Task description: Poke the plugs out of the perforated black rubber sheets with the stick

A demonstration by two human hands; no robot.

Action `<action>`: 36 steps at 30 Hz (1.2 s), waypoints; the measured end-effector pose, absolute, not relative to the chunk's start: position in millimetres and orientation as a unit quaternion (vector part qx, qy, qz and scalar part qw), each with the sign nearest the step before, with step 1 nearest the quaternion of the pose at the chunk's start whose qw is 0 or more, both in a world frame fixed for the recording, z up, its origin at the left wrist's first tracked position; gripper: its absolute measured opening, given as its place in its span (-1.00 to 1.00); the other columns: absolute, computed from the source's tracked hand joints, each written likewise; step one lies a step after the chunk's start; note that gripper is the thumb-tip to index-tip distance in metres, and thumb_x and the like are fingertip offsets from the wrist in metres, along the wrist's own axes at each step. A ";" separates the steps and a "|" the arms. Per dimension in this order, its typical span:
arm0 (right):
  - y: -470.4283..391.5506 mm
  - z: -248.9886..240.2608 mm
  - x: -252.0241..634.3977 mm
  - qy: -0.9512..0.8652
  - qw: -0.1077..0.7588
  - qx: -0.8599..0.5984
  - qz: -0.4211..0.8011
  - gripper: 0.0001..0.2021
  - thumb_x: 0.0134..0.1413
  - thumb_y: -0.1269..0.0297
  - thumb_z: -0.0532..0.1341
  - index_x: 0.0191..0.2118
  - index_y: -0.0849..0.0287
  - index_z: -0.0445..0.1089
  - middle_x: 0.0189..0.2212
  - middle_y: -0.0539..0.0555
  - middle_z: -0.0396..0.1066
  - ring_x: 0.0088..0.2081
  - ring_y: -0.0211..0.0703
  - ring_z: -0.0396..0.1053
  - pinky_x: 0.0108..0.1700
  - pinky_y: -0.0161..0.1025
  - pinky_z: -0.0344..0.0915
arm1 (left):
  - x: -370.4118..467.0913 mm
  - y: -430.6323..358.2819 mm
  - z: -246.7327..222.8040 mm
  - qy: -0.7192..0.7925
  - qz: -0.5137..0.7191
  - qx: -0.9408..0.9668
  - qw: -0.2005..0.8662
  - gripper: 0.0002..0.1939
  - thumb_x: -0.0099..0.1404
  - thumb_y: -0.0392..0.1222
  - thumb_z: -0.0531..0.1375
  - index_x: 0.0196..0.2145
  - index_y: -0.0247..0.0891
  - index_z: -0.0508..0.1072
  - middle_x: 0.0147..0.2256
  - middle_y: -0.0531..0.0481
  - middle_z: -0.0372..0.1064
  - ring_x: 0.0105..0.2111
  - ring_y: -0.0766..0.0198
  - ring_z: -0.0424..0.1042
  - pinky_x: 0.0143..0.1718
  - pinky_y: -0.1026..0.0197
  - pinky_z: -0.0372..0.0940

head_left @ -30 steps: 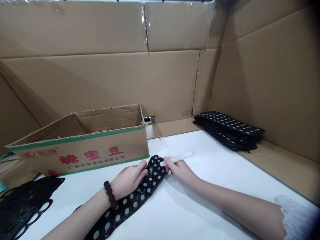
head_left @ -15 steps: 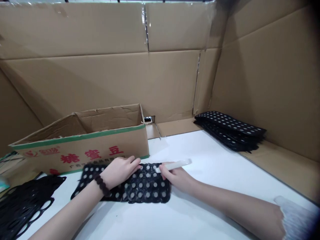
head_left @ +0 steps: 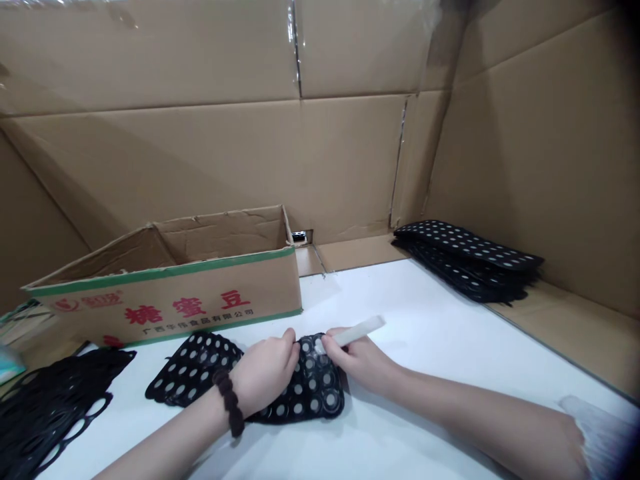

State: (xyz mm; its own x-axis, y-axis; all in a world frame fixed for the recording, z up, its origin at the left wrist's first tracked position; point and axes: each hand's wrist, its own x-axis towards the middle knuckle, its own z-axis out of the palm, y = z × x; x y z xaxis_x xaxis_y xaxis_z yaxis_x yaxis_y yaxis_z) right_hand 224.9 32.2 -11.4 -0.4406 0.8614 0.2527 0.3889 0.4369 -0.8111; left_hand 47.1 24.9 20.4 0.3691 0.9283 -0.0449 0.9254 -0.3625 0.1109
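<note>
A black sheet (head_left: 314, 385) dotted with rows of pale round spots lies across the white table in front of me, its middle raised in a bend. My left hand (head_left: 263, 373), a dark beaded band on its wrist, has its fingers closed on the sheet's upper edge near the middle. At the right end of the sheet, my right hand (head_left: 364, 360) grips a white pen-like stick (head_left: 364, 328), which slants up to the right. The thumb of that hand is by the sheet's top right corner; the other fingertips are hidden.
Behind the sheet stands an open cardboard box (head_left: 200, 301) with green edges and red characters. Black cut-out webbing (head_left: 60, 407) with ring-shaped holes lies at left. A stack of dotted black sheets (head_left: 465, 257) rests at back right. Cardboard walls (head_left: 350, 153) surround the white table (head_left: 400, 433).
My left hand has gone from lying over the sheet to gripping its upper edge, and the sheet has bent up in the middle. My right hand still holds the stick.
</note>
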 end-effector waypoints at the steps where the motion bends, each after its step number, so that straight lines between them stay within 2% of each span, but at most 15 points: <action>1: 32.3 -11.6 225.0 -0.775 0.341 -0.403 0.346 -0.71 0.09 0.25 -0.11 -0.61 0.17 -0.05 -0.64 -0.09 -0.03 -0.54 -0.32 0.03 -0.47 -0.34 -0.01 | 48.3 23.9 19.8 0.567 0.009 0.821 0.061 -0.67 0.28 -0.11 -0.27 -0.34 -0.26 0.21 -0.53 -0.05 0.35 -0.51 0.14 0.36 -0.52 0.22 0.10; 5: 34.0 -13.0 225.5 -0.770 0.354 -0.412 0.335 -0.73 0.07 0.28 -0.09 -0.61 0.17 -0.04 -0.63 -0.08 -0.01 -0.53 -0.32 0.04 -0.46 -0.34 0.00 | 46.7 28.5 13.8 0.544 0.038 0.838 0.003 -0.65 0.28 -0.05 -0.24 -0.34 -0.27 0.24 -0.44 -0.11 0.37 -0.41 0.13 0.37 -0.42 0.19 0.15; 8: 35.3 -13.6 225.9 -0.757 0.364 -0.431 0.330 -0.75 0.06 0.30 -0.09 -0.61 0.17 -0.03 -0.63 -0.09 -0.02 -0.53 -0.32 0.04 -0.47 -0.35 -0.01 | 38.4 36.6 11.1 0.561 0.041 0.824 -0.066 -0.55 0.25 0.06 -0.24 -0.36 -0.30 0.28 -0.46 -0.16 0.38 -0.38 0.06 0.37 -0.32 0.10 0.15; 13: 34.0 -11.8 225.0 -0.755 0.361 -0.437 0.330 -0.74 0.05 0.29 -0.09 -0.62 0.17 -0.05 -0.63 -0.09 -0.04 -0.54 -0.33 0.02 -0.48 -0.35 -0.02 | 31.5 36.8 17.7 0.621 -0.004 0.782 -0.054 -0.37 0.18 0.22 -0.30 -0.32 -0.34 0.32 -0.51 -0.19 0.40 -0.44 0.02 0.39 -0.49 0.15 0.16; 18: 32.6 -11.0 224.3 -0.772 0.350 -0.424 0.321 -0.74 0.07 0.28 -0.10 -0.61 0.17 -0.03 -0.62 -0.08 0.01 -0.52 -0.31 0.05 -0.45 -0.34 0.00 | 36.2 29.5 21.4 0.661 -0.031 0.743 -0.099 -0.33 0.13 0.27 -0.25 -0.39 -0.38 0.35 -0.59 -0.21 0.37 -0.48 -0.02 0.39 -0.53 0.14 0.17; 26: 35.1 -13.5 225.7 -0.756 0.372 -0.442 0.308 -0.74 0.05 0.30 -0.08 -0.62 0.17 -0.05 -0.62 -0.08 0.02 -0.52 -0.31 0.06 -0.45 -0.34 0.01 | 40.6 34.5 12.5 0.590 0.023 0.803 -0.079 -0.57 0.26 0.03 -0.24 -0.33 -0.29 0.28 -0.42 -0.13 0.38 -0.39 0.12 0.39 -0.41 0.19 0.19; 31: 36.2 -15.0 225.2 -0.725 0.387 -0.471 0.322 -0.74 0.04 0.24 -0.06 -0.62 0.17 -0.03 -0.63 -0.08 0.01 -0.53 -0.31 0.05 -0.48 -0.33 0.01 | 42.0 35.0 8.4 0.613 -0.005 0.786 -0.077 -0.63 0.29 -0.07 -0.24 -0.29 -0.30 0.26 -0.44 -0.13 0.34 -0.48 0.12 0.38 -0.49 0.16 0.19; 36: 38.0 -14.9 225.8 -0.738 0.393 -0.453 0.310 -0.74 0.05 0.27 -0.06 -0.62 0.17 -0.03 -0.61 -0.07 0.04 -0.51 -0.31 0.08 -0.43 -0.32 0.05 | 47.8 30.2 5.9 0.543 0.077 0.830 -0.099 -0.68 0.29 -0.13 -0.20 -0.29 -0.29 0.28 -0.33 -0.14 0.29 -0.27 0.11 0.29 -0.24 0.10 0.16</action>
